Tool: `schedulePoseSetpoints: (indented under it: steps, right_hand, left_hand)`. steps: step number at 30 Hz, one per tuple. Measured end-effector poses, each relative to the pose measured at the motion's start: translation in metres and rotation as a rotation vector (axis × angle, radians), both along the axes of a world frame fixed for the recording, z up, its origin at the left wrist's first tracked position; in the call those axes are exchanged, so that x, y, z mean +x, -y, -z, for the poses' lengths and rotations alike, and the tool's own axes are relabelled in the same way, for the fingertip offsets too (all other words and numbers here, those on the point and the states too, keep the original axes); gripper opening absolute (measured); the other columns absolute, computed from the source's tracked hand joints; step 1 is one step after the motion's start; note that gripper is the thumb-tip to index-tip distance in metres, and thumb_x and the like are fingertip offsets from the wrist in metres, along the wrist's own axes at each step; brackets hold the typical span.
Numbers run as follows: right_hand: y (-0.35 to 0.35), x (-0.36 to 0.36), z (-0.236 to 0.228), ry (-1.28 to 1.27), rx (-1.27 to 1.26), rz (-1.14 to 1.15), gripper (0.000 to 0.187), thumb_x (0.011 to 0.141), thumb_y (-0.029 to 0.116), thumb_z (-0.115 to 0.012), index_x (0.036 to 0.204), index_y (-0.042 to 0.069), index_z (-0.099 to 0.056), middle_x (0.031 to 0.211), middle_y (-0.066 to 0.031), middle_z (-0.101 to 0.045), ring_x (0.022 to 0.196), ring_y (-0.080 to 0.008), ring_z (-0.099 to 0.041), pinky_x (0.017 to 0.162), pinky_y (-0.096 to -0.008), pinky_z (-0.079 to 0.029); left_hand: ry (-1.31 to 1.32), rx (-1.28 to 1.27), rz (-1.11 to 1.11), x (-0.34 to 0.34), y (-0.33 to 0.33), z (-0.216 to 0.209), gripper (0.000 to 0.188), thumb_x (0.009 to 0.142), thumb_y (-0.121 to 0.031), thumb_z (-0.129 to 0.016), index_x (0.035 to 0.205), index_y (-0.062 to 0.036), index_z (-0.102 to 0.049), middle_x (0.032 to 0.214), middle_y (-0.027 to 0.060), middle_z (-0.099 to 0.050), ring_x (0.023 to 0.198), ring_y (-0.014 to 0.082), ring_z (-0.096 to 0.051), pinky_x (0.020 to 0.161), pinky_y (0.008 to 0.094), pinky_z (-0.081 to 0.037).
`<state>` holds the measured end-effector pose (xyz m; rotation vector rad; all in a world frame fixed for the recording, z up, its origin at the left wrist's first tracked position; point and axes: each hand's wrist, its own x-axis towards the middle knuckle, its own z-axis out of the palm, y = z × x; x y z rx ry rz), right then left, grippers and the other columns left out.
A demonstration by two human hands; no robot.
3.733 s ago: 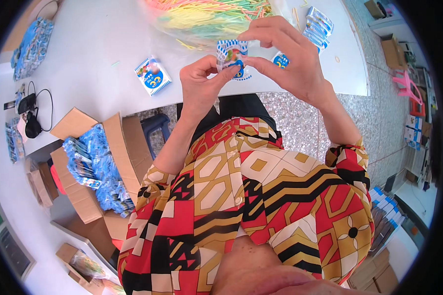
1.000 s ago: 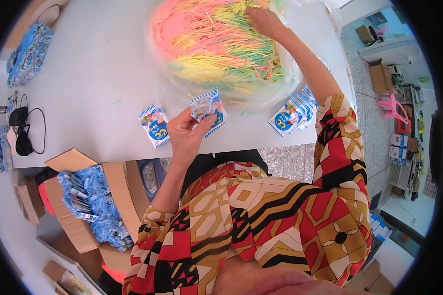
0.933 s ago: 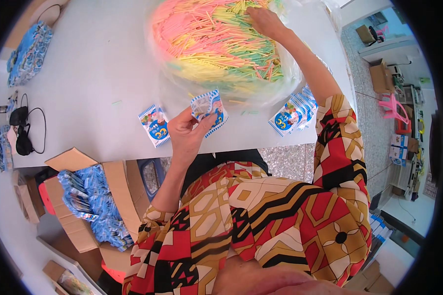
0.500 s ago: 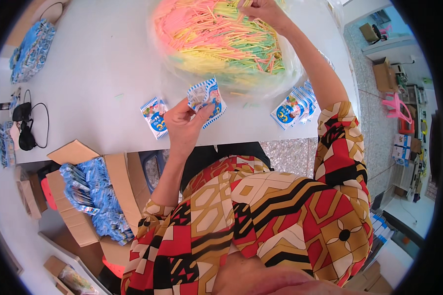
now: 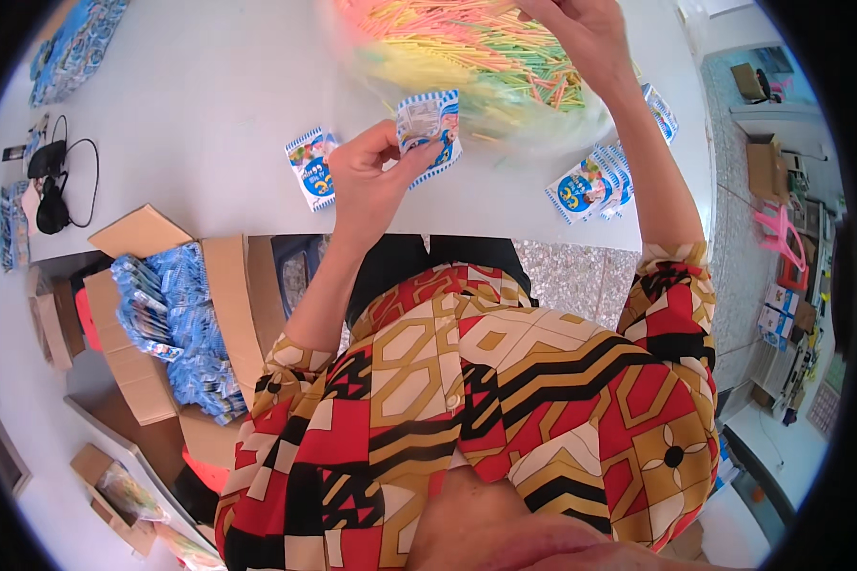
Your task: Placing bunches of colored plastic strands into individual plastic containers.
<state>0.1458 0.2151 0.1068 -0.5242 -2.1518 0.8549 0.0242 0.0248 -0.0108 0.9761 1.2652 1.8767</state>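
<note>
My left hand (image 5: 367, 176) pinches a small blue-and-white printed packet (image 5: 430, 133) above the table, its top end raised. At the upper edge, my right hand (image 5: 586, 43) reaches over a large clear plastic bag (image 5: 390, 90) full of thin pink, yellow, orange and green sticks (image 5: 490, 43). The right fingers are bent together and their tips run out of the picture, so what they hold is hidden. Left of the held packet lies a similar packet (image 5: 311, 171) on the table. Several more packets (image 5: 590, 186) lie overlapped beneath my right forearm.
A cardboard box (image 5: 229, 314) with raised flaps, full of blue packets (image 5: 176, 324), stands below the table's front edge at left. Black corded objects (image 5: 52, 190) and bundled packets (image 5: 78, 48) lie on the white table (image 5: 209, 124). A pink stool (image 5: 781, 233) stands far right.
The view has shifted, so the table and bag sit higher in the picture. The right hand's fingertips, earlier seen with yellowish sticks, are now cut off. The left hand still holds its packet.
</note>
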Motion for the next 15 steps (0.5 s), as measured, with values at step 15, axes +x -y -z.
schedulePoseSetpoints:
  steps: [15]
  right_hand:
    - [0.059,0.010,0.022,-0.038,0.689,-0.493,0.025,0.069,-0.007,-0.069,0.092,0.000,-0.061,0.092,-0.0147,-0.063,0.082,-0.0260,-0.063,0.069,-0.0309,-0.052]
  left_hand:
    - [0.064,-0.076,0.080,0.005,-0.004,0.007,0.011,0.077,-0.009,-0.073,0.081,-0.0012,-0.066,0.061,-0.0053,-0.056,0.054,-0.0010,-0.042,0.046,0.0169,-0.031]
